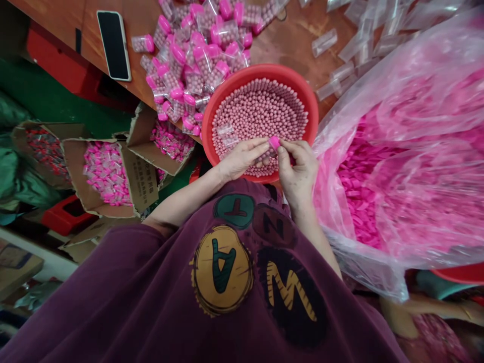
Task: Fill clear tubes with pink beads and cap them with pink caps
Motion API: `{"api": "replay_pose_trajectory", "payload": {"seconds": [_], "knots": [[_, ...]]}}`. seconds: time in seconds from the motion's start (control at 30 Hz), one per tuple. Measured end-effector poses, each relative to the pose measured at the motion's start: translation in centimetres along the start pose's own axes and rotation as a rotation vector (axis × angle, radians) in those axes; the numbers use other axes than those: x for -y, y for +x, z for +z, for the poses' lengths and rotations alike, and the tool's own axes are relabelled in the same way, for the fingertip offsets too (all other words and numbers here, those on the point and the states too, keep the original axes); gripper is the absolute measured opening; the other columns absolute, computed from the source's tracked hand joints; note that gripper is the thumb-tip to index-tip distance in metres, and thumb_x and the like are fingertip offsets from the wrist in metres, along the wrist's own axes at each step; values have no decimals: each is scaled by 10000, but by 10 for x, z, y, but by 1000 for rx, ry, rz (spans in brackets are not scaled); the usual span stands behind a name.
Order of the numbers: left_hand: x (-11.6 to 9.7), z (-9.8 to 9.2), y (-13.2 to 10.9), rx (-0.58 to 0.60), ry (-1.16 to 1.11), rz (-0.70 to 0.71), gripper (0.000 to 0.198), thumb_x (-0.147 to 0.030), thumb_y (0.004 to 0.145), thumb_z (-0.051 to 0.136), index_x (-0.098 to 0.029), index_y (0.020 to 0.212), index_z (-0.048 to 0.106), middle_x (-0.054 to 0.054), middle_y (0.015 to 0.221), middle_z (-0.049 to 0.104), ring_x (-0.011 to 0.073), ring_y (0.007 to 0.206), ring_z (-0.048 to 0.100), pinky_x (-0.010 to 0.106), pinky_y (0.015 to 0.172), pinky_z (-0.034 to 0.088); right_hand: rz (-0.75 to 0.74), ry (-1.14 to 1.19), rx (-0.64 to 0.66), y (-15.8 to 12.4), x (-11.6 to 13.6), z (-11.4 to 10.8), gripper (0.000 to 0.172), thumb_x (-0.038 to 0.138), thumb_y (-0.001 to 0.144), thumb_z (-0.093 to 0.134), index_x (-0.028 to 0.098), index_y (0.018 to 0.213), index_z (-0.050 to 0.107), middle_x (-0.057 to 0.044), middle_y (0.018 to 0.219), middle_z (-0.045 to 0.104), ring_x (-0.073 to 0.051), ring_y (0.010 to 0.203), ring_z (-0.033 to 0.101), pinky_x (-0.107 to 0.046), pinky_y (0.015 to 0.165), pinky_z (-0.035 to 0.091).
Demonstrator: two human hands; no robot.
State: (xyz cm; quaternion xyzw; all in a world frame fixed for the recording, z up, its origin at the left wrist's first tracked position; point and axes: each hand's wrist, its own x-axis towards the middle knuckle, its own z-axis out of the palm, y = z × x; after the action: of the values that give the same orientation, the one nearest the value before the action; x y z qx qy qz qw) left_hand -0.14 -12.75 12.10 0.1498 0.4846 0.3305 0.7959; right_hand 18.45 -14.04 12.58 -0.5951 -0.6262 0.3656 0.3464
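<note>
Over the front part of a red basin, both hands meet at one small clear bottle with a pink cap. My left hand is closed around the bottle's body, which its fingers partly cover. At the cap, my right hand pinches with thumb and forefinger. Small pink beads fill much of the basin, and a couple of clear empty bottles lie on them at the left. Whether the cap is fully seated cannot be made out.
Many capped bead-filled bottles are heaped behind the basin. Empty clear tubes lie at the back right. A large plastic bag of pink pieces stands on the right. A phone and cardboard boxes are at left; another person's arm shows lower right.
</note>
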Motion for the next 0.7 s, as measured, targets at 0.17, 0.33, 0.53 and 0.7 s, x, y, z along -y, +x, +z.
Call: {"api": "replay_pose_trajectory", "payload": {"seconds": [0.17, 0.33, 0.53, 0.7], "knots": [[1, 4, -3, -46, 25, 36, 301, -469, 1111, 863, -213, 1267, 881, 16, 932, 789, 107, 781, 710, 221, 705, 567, -10, -20, 130, 0, 2, -7, 325, 448, 1207, 592, 352, 1369, 857, -90, 1243, 831, -296, 1161, 816, -542, 1074, 735], [4, 2, 0, -29, 32, 51, 328, -522, 1079, 899, -206, 1166, 882, 24, 941, 802, 115, 797, 720, 235, 695, 563, -97, -26, 257, 1, 4, -23, 394, 347, 1137, 610, 304, 1451, 845, -117, 1323, 795, -311, 1214, 799, -563, 1099, 729], [-1, -7, -1, 39, 124, 118, 405, -594, 981, 978, -210, 1080, 896, 24, 974, 833, 121, 808, 723, 282, 790, 599, 56, 241, 48, -6, -12, -14, 490, 539, 1083, 777, 414, 1553, 723, -53, 1256, 756, -262, 1087, 783, -517, 983, 745], [3, -5, 0, 12, 148, 172, 434, -590, 921, 1022, -201, 1081, 915, 26, 1024, 875, 184, 1004, 800, 351, 983, 656, -1, 74, 101, -5, -8, -5, 320, 506, 1158, 672, 289, 1377, 756, -91, 1202, 784, -281, 1070, 785, -532, 986, 725]]}}
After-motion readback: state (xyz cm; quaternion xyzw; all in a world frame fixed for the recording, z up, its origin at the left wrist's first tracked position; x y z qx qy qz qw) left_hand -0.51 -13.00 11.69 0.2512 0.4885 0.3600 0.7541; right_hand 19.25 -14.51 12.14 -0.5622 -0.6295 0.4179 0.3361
